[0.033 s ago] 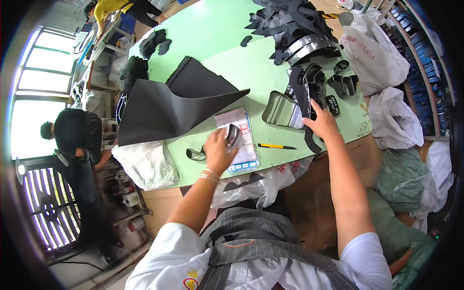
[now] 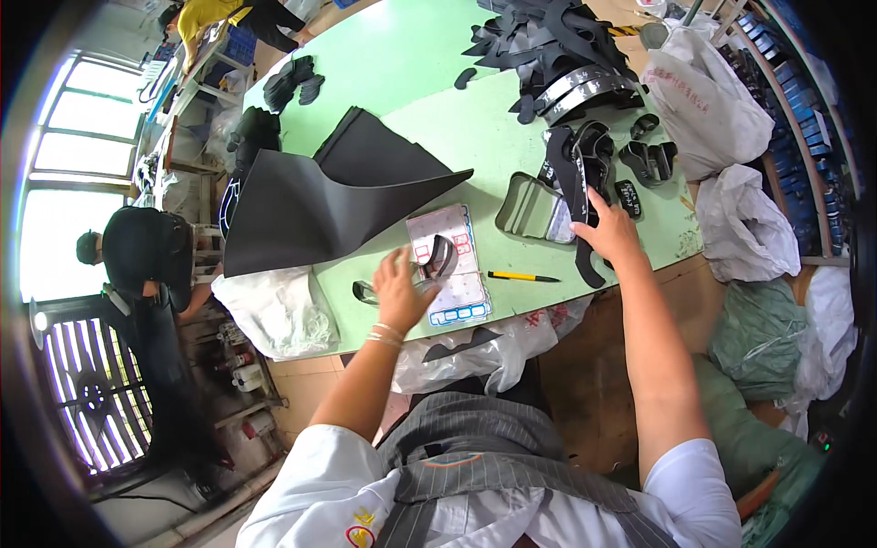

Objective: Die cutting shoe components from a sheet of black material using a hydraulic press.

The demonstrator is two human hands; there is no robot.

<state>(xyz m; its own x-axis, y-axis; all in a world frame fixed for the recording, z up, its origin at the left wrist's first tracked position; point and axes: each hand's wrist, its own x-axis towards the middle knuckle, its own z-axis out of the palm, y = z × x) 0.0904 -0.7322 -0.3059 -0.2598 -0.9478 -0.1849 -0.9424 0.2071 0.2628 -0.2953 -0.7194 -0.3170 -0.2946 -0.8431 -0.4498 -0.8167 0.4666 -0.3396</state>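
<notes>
My left hand point(image 2: 402, 290) hovers low over the near edge of the table with its fingers spread and nothing in them. Under and beside it lie thin dark metal-strip shapes that look like cutting dies: one point(image 2: 444, 258) rests on a printed pad point(image 2: 469, 290), and another point(image 2: 363, 292) lies to the left, partly covered by the hand. At the right, my right hand point(image 2: 612, 233) grips a long, curved black piece point(image 2: 579, 178), thumb on one side and fingers on the other. Its underside is hidden. More dark dies point(image 2: 598, 151) crowd behind it.
Large black sheets point(image 2: 311, 205) curl up on the green table point(image 2: 393, 46). A yellow-and-black pen point(image 2: 523, 277) lies near the front edge. A rounded strip frame point(image 2: 530, 208), small dies point(image 2: 649, 162) and a heap of black cut pieces point(image 2: 557, 46) sit right. White sacks point(image 2: 708, 105) flank the table.
My left hand has moved a little left, away from the strip die on the pad, and its fingers have spread. My right hand has stayed in place.
</notes>
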